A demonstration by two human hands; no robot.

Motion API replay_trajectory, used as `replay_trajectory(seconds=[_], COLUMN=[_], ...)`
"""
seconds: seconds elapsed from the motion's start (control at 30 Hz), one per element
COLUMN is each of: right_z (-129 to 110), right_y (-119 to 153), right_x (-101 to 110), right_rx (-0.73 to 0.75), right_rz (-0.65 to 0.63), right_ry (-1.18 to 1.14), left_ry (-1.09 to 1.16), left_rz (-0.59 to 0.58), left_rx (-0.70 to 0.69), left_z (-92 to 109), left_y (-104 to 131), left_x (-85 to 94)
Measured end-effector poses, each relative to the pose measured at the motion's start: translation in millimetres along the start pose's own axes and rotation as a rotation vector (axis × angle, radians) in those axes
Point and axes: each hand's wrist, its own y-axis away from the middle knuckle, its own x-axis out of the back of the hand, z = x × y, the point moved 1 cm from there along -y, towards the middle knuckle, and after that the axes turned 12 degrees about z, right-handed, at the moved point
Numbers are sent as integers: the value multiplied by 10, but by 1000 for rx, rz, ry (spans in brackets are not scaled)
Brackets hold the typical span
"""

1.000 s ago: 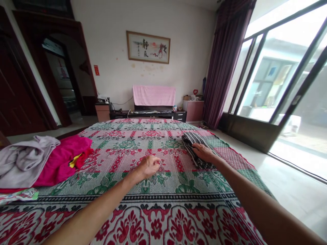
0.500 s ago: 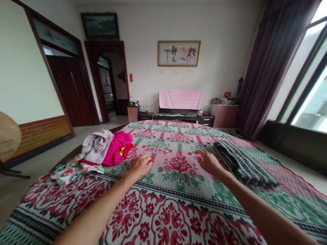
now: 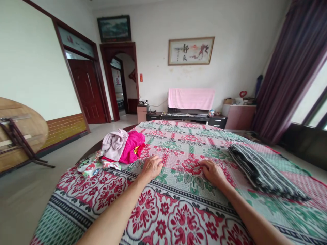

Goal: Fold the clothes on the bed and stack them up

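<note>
A patterned cloth [image 3: 187,217] in red, white and green covers the large table. My left hand [image 3: 152,167] rests on it left of centre, fingers loosely curved and apart, holding nothing. To the right, my right hand [image 3: 213,173] lies on the cloth beside a red flower, fingers slightly bent, also without an object. A heap of clothes, with a magenta piece [image 3: 132,147] and a pale lilac piece [image 3: 114,144], sits beyond my left hand to the left. Right of my right hand lies a folded black and white striped cloth [image 3: 265,170].
A round wooden tabletop [image 3: 33,127] with folded legs leans at the far left. Beyond the covered table stand a low black cabinet [image 3: 217,121] and a pink cloth [image 3: 191,98] over a screen. A purple curtain [image 3: 281,75] hangs at the right.
The view has turned left, so the room and table appear shifted right. My right hand has come slightly nearer and its fingers look more bent. The clothes and striped cloth stay in place.
</note>
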Motion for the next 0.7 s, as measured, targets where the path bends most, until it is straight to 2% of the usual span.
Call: replay_trajectory(seconds=[0.23, 0.3, 0.37, 0.43, 0.53, 0.6, 0.7], right_z=[60, 81, 89, 87, 75, 66, 59], right_y=[0, 1, 1, -1, -8, -12, -11], right_x=[-48, -62, -67, -66, -61, -58, -53], right_rx=[27, 28, 23, 13, 2, 3, 9], right_rz=[62, 79, 87, 84, 73, 62, 58], right_ry=[-53, -67, -74, -68, -46, -34, -26], left_ry=[15, -2, -47, -112, -252, -373, -565], left_rz=[27, 82, 184, 310, 471, 488, 408], left_rx=[4, 15, 17, 17, 62, 116, 199], left_z=[-49, -77, -124, -194, -348, -486, -737], left_y=[54, 35, -22, -107, -245, -315, -358], left_x=[-14, 6, 95, 272, 663, 935, 1251])
